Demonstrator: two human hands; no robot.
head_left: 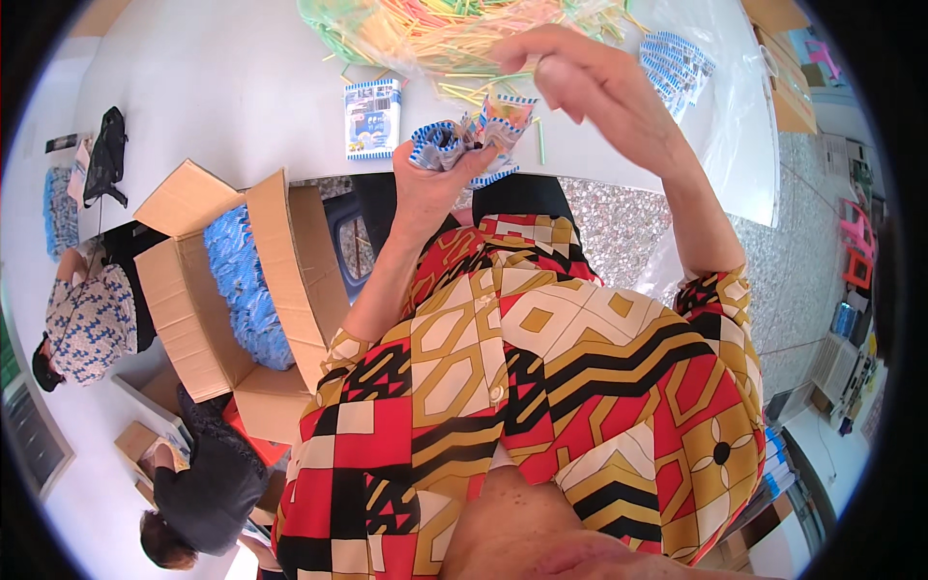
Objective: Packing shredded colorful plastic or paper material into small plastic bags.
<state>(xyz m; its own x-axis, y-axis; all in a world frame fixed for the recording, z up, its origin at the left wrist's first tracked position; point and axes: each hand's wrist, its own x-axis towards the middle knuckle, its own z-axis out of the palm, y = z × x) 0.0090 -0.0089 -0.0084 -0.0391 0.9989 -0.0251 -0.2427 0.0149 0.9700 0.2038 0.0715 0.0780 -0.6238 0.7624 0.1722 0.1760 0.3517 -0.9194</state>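
Observation:
My left hand [430, 193] is closed around several crumpled plastic packets [441, 141] with blue-and-white striped edges, held over the table's near edge. One packet [507, 118] among them shows pink and yellowish colours and sticks up toward the right. My right hand [614, 101] is raised over the table, its fingers stretched to the left and slightly bent, with nothing visible in them. Beyond it spreads a heap of thin coloured straws [454, 27] in clear plastic. A flat striped packet [373, 119] lies left of my left hand. A single green straw [541, 141] lies to the right.
More striped packets [675, 70] lie fanned out at the right of the white table [242, 106]. An open cardboard box [193, 314] full of blue packets [246, 290] stands at my left. Two other people [101, 314] work further left. A black bag [108, 155] rests on the table.

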